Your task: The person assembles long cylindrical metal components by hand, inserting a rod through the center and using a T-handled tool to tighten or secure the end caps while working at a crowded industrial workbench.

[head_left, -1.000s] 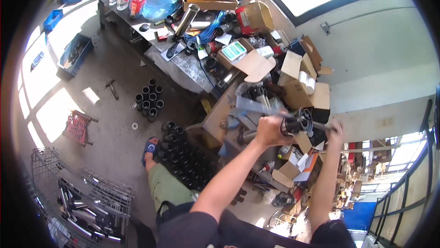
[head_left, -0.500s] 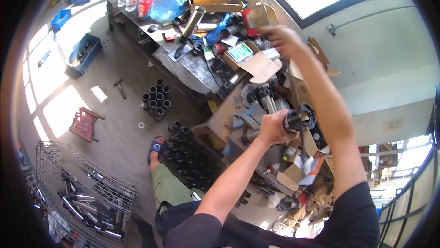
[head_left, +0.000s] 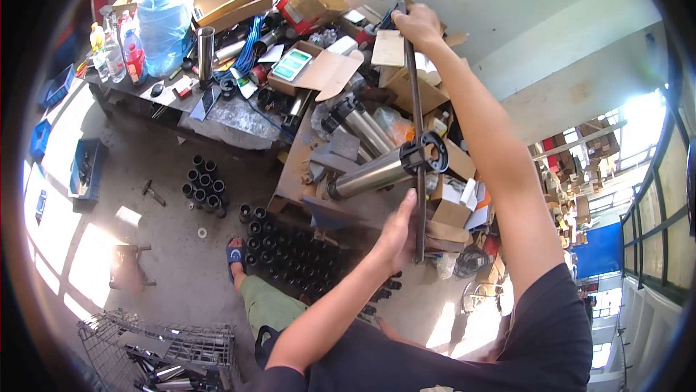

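A steel tube (head_left: pixel 373 174) with a black flanged end (head_left: pixel 428 151) lies slanted over a vise-like metal block (head_left: pixel 337 153) at the bench corner. Across the flange runs a long dark bar (head_left: pixel 416 102). My right hand (head_left: pixel 420 23) is wrapped round the bar's far end, its arm stretched out. Near the bar's lower end, below the flange, is my left hand (head_left: pixel 397 232), thumb up and fingers extended. It looks slightly apart from the bar, though touch is hard to judge. More steel tubes with black ends (head_left: pixel 362 124) lie behind the slanted one.
The bench (head_left: pixel 246 125) carries cardboard boxes (head_left: pixel 315 4), bottles, a blue plastic bag (head_left: pixel 163 22) and loose parts. Several black cylinders (head_left: pixel 283 250) stand on the floor beside it. A hammer (head_left: pixel 152 192), a wire cage (head_left: pixel 156 341) of tubes and blue bins are at left.
My left hand has let go of the tube's black end and dropped below it. My right hand now shows clearly gripping the bar. The view has swung to the right.
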Demonstrator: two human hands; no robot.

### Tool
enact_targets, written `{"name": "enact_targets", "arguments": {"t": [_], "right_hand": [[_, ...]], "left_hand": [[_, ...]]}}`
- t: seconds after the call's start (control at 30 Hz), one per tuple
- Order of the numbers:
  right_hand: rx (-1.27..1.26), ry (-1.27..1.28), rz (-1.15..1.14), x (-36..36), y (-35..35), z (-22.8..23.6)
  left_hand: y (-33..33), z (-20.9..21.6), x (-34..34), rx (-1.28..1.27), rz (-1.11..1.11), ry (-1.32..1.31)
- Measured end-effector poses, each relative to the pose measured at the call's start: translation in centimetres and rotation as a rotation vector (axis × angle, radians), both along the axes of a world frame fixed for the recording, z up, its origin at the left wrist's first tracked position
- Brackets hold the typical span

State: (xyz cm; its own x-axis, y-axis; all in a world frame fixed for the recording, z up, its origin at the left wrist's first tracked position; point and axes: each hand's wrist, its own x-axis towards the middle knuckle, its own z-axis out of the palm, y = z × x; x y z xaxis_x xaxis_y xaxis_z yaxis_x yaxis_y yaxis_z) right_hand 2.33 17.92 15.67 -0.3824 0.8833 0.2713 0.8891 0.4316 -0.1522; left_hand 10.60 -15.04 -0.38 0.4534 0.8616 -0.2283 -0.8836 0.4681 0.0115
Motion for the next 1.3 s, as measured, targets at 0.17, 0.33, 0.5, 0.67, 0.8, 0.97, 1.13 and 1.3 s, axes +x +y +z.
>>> {"name": "enact_targets", "arguments": {"t": [0.17, 0.33, 0.5, 0.67, 0.8, 0.97, 1.13, 1.3], "right_hand": [[0.16, -0.192, -0.097, 0.2, 2.0, -0.8], [-0.343, -0.016, -0.603, 15.1, 6.4, -11.1], [-0.274, -0.232, -0.007, 16.0, 5.0, -7.7], [0.021, 0.055, -0.261, 23.7, -5.4, -7.1], [0.27, -0.055, -0.195, 25.3, -30.4, -9.3], [-0.358, -0.266, 0.162, 28.3, -28.6, -5.9], [-1.05, 0.497, 0.102, 28.3, -29.9, -10.0], [-1.0, 1.356, 0.031, 8.5, -42.6, -18.5]], "left_hand": [[0.4, 2.7, -8.2, 0.169, -0.386, 0.472], [4.7, 10.1, -24.1, 0.175, -0.739, 0.817], [2.4, 6.8, -18.8, 0.822, 0.129, 2.928], [7.3, 4.3, -20.4, 0.681, 0.351, 3.188], [19.0, 5.1, -28.3, 1.689, 0.677, 2.685], [23.8, 1.4, -23.5, 1.46, 1.304, 2.573], [27.3, 2.2, -19.0, 1.6, 1.44, 2.234], [33.7, 3.7, -12.3, 1.906, 1.178, 1.694]]}}
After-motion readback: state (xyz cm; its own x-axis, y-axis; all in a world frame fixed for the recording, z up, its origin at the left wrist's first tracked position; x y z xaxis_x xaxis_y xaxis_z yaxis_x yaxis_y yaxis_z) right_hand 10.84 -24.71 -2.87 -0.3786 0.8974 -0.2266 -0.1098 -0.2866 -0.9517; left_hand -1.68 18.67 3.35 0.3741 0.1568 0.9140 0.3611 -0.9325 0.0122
